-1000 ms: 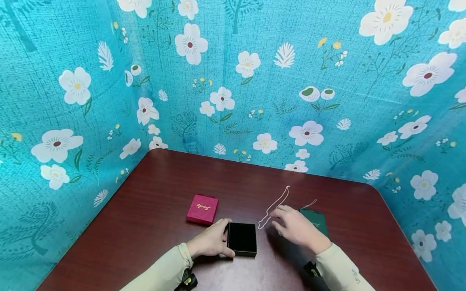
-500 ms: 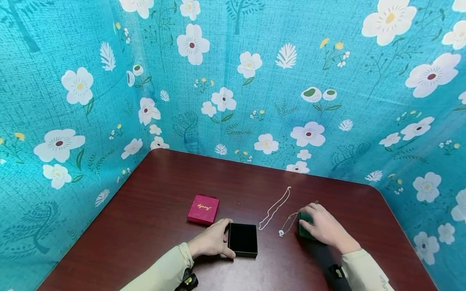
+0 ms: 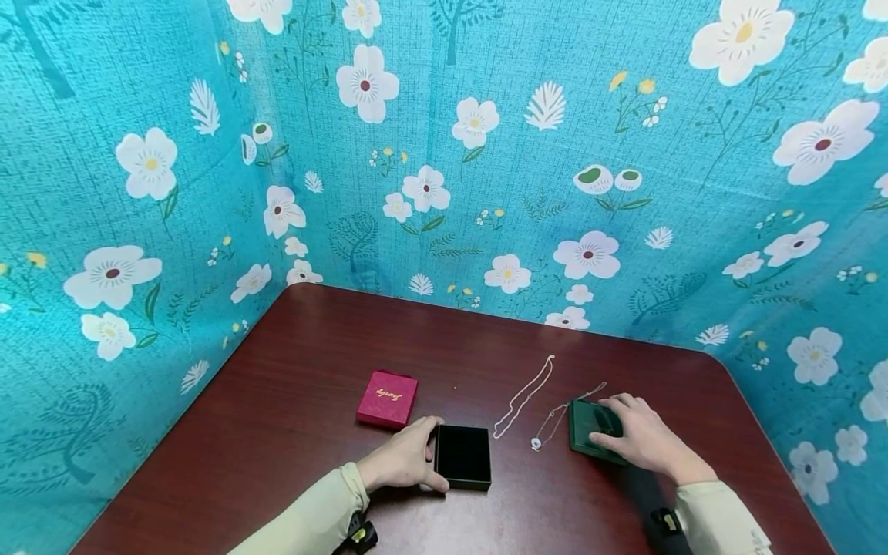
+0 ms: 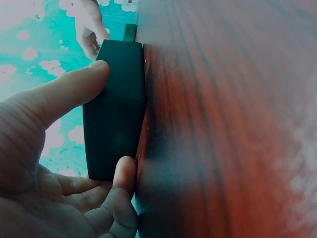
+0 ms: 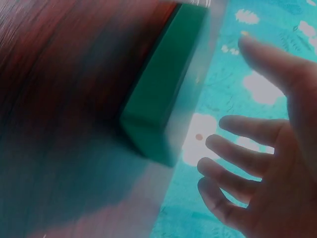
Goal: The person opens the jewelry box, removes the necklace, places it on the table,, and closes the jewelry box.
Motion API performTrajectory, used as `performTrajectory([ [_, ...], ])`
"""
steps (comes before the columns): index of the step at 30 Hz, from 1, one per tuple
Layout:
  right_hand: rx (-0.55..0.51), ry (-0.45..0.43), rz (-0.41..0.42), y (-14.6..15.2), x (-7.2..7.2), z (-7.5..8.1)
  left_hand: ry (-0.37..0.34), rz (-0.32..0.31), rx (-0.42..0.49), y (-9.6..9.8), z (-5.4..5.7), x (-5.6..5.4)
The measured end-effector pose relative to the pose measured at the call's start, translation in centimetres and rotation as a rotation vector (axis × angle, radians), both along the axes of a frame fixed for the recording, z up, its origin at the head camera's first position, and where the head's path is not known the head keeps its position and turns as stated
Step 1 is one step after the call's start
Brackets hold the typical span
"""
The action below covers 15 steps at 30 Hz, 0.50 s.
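Note:
My left hand (image 3: 402, 459) grips the left side of an open jewelry box (image 3: 463, 456) with a black inside, standing on the table. In the left wrist view, the thumb lies on one edge of this dark box (image 4: 115, 114) and the fingers on another. To the right, my right hand (image 3: 648, 439) hovers over a green jewelry box (image 3: 584, 433), fingers spread. A gap separates that hand from the green box (image 5: 158, 79) in the right wrist view. Beside it lies a thin necklace with a round pale pendant (image 3: 536, 444), its chain running behind the box.
Another, paler necklace (image 3: 514, 401) lies stretched out between the two boxes. A red jewelry box (image 3: 387, 399) with gold lettering sits behind my left hand. The dark red table (image 3: 333, 339) meets a blue flowered curtain (image 3: 444, 193) at its back and sides.
My right hand has moved right, away from the necklaces to the green box, then lifted off its top, uncovering the pendant necklace. The left hand and its box stay put.

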State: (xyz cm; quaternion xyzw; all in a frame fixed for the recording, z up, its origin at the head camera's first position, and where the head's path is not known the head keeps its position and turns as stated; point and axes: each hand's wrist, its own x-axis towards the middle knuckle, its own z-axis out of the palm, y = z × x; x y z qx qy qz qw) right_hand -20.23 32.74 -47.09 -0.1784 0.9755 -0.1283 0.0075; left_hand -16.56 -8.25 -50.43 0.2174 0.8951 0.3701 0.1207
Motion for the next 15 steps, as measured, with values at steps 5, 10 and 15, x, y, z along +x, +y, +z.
performTrajectory([
  [5,0.003,-0.108,-0.026,0.67,0.1,-0.11,0.005,-0.001,0.003,-0.03,0.01,0.04],
  [10,0.002,-0.148,-0.02,0.75,-0.02,-0.33,0.014,-0.003,0.0,-0.05,0.01,0.04],
  [15,0.03,-0.14,0.014,0.7,-0.28,-0.58,0.01,-0.004,0.003,-0.04,0.04,0.05],
])
